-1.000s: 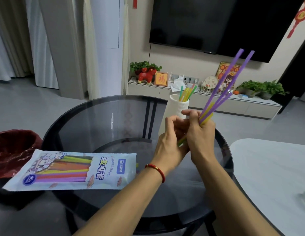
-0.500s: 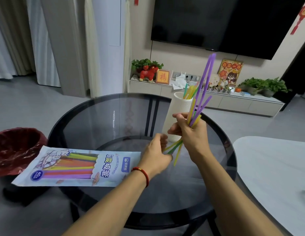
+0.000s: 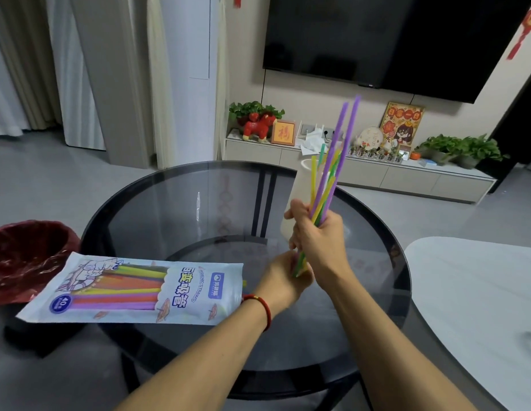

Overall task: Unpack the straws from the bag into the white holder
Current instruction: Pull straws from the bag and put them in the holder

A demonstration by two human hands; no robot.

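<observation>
Bag flat at near left on the glass table, long axis running left-right, coloured straws showing inside, so plenty left to unpack. Left hand cupped loosely under the lower ends of the bundle, apparently evening them up. Right hand wrapped tight round the straws, held nearly upright, tips leaning slightly right and away. White holder just behind, already some straws in it. Looked like mid-transfer; next up probably lifting the bundle over the rim and dropping it in.
</observation>
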